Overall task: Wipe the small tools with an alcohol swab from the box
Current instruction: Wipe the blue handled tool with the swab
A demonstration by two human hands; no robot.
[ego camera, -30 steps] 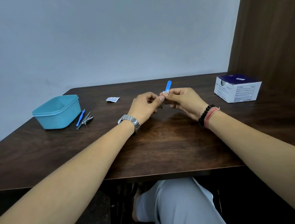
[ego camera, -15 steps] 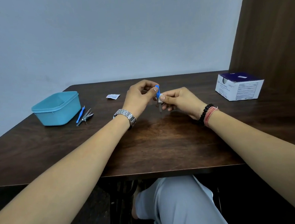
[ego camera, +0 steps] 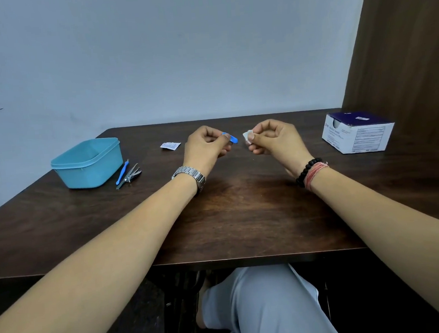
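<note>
My left hand [ego camera: 206, 146] pinches a small blue tool [ego camera: 230, 138] above the middle of the dark wooden table [ego camera: 243, 217]; most of the tool is hidden in the fingers. A short gap to its right, my right hand [ego camera: 274, 138] pinches a folded white alcohol swab [ego camera: 246, 137]. The tool and the swab do not touch. The white and purple swab box [ego camera: 358, 131] stands at the far right. Two more small tools lie at the left: a thin blue-handled tool [ego camera: 122, 172] and a metal nail clipper [ego camera: 131, 175].
A teal plastic container [ego camera: 88, 163] sits at the table's left, beside the loose tools. A torn swab wrapper [ego camera: 170, 145] lies behind my left hand. A brown panel [ego camera: 408, 46] rises at the right. My knee shows below the table's front edge.
My hands were together with the swab against the blue tool; now they have drawn apart, the left keeping the tool and the right keeping the swab.
</note>
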